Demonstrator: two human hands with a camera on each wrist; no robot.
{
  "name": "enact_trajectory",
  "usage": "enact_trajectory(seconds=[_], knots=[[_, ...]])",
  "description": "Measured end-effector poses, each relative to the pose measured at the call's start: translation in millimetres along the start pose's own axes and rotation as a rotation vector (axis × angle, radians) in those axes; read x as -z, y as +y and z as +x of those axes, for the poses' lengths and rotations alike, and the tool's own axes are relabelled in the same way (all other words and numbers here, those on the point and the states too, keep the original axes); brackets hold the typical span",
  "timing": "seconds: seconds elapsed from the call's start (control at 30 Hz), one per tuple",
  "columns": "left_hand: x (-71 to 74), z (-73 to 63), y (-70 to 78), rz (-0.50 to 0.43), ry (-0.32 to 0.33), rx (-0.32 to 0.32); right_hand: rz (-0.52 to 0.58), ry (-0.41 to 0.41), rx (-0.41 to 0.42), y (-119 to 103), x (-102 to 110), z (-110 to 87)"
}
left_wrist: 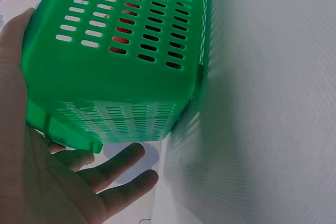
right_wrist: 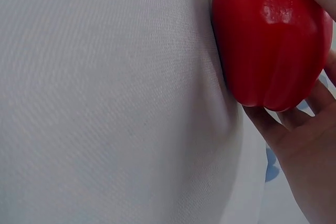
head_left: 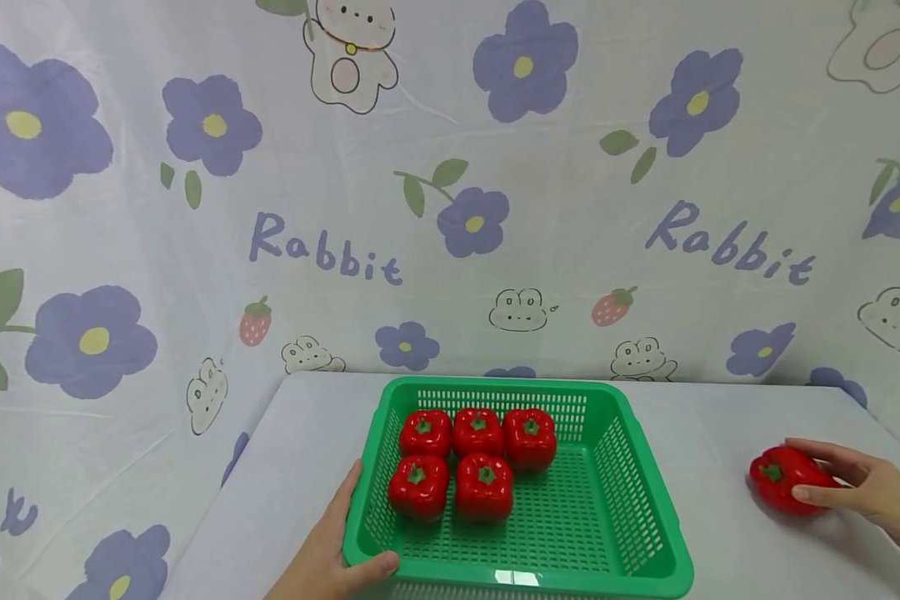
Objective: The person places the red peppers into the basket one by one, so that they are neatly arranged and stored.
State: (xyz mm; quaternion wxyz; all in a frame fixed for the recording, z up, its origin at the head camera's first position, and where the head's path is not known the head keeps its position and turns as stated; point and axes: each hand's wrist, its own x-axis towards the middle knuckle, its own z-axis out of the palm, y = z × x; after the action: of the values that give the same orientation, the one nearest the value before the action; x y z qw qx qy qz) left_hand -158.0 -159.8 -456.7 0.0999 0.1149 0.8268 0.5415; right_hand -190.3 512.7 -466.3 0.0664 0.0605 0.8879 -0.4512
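A green plastic basket (head_left: 648, 500) stands on the table, with several red bell peppers (head_left: 483, 487) upright in its left and middle part, green stems up. My left hand (head_left: 337, 533) grips the basket's front left corner, thumb over the front rim and index finger along the left side. In the left wrist view, the other fingers (left_wrist: 128, 184) spread out below the rim. Off to the right, a red bell pepper (head_left: 783, 479) lies on its side, stem toward the basket. My right hand (head_left: 870, 492) holds it between thumb and fingers, close at the table surface in the right wrist view.
The white table (head_left: 712, 433) extends on both sides of the basket. Behind it hangs a pale cloth (head_left: 570, 167) printed with purple flowers, rabbits and lettering. Perforated walls and a raised rim surround the peppers in the basket.
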Motion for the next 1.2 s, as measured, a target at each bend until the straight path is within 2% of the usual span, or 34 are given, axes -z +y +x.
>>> enact_trajectory(seconds=[0.27,0.47,0.83,1.0,1.2], knots=[[-0.4,0.3,-0.6,0.004,0.003,-0.003,0.035,0.037,-0.034,-4,3,-1.8],[-0.3,-0.1,0.3,0.007,0.002,0.003,0.038,0.103,-0.015,-13,-2,-6.3],[-1.2,0.3,0.6,0.055,0.027,-0.030,0.022,0.217,0.105,-39,-36,-23.2],[-1.4,0.1,1.2,0.053,0.024,-0.032,0.079,0.219,0.111,-58,-47,-33.9],[-1.2,0.9,0.8,0.054,0.024,-0.025,0.099,0.217,0.167,-79,-64,-43.5]])
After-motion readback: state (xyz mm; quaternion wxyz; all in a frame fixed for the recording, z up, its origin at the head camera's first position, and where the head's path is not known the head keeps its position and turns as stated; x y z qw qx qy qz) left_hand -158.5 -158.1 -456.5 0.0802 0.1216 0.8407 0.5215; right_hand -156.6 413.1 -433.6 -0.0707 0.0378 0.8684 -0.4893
